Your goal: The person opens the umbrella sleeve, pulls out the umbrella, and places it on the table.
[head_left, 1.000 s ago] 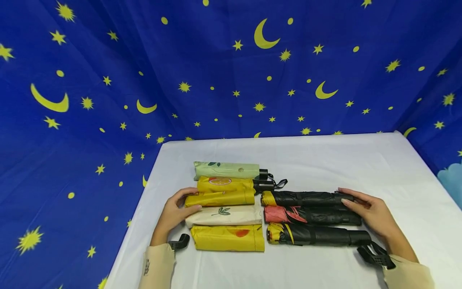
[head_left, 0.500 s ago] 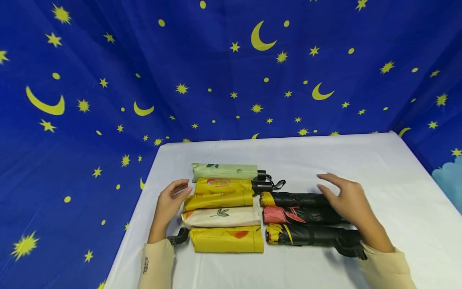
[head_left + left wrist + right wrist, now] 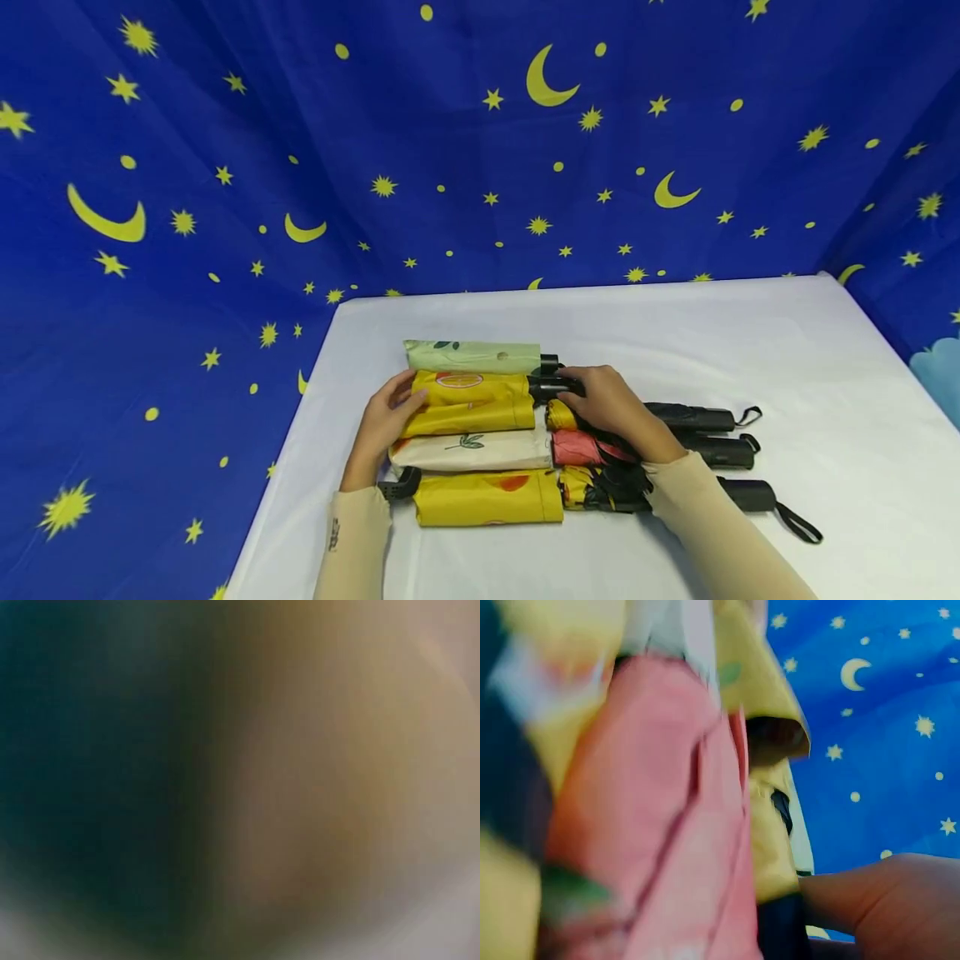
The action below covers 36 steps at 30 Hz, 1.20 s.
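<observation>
A folding umbrella in a yellow sleeve (image 3: 487,388) with an orange-slice print lies across the white table. My left hand (image 3: 386,425) holds its left end between thumb and fingers. At the other end, my right hand (image 3: 611,404) grips the black handle (image 3: 547,386). Right below lies a flat yellow sleeve (image 3: 468,418), its open mouth showing in the right wrist view. Beyond is a light green umbrella (image 3: 476,357) with a black handle. The right wrist view shows the right hand beside pink folded cloth (image 3: 660,802); the left wrist view is blurred.
Nearer me lie a cream sleeve (image 3: 480,450) with leaves and another yellow sleeve (image 3: 487,498). To their right are several dark folded umbrellas, with a yellow-tipped one (image 3: 690,415), a pink-tipped one (image 3: 577,448) and a front one (image 3: 750,495), under my right forearm.
My right hand has left the dark umbrellas on the right and moved left to the yellow umbrella's handle. My left hand lifted off, then took the yellow umbrella's left end.
</observation>
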Tool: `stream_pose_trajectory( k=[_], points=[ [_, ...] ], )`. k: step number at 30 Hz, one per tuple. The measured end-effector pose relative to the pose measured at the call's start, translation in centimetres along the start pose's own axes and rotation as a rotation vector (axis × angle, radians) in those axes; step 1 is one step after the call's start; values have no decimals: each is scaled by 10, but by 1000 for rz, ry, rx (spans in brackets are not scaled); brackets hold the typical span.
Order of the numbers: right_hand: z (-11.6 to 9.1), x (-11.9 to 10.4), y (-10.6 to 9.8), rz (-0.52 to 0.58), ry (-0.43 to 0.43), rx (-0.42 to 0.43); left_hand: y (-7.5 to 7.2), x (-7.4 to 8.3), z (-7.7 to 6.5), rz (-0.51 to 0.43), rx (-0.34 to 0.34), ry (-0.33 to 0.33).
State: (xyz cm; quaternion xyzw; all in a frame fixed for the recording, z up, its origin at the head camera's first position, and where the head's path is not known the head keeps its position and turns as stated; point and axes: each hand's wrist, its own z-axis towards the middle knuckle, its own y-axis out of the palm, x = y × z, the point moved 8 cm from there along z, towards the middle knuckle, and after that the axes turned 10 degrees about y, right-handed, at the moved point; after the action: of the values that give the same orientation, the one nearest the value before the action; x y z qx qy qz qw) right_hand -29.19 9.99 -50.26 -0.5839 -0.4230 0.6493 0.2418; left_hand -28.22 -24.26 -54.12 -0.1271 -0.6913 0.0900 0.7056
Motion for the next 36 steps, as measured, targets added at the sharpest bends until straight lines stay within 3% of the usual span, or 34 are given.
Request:
stream_pose_trajectory(
  k=[4,12,17,21,30,32,36],
  points=[
    [3,-4,3,44,-14,17,-1,-1,0,-20,7,-3],
    [2,4,3,201,91,98,-4,-7,0,-77,37,-23],
    [-1,3,2,278,63,143,-12,-11,-5,-101,71,-48],
    [-7,6,-3,338,60,174,-18,-8,-5,-115,95,-18],
    [-13,31,-7,818,214,57,-19,-2,-2,-172,99,28],
    [-12,32,-8,884,218,42,-18,0,-2,-174,102,34],
    [-14,29,-15,905,191,43,-21,11,-4,-209,127,68]
  ],
)
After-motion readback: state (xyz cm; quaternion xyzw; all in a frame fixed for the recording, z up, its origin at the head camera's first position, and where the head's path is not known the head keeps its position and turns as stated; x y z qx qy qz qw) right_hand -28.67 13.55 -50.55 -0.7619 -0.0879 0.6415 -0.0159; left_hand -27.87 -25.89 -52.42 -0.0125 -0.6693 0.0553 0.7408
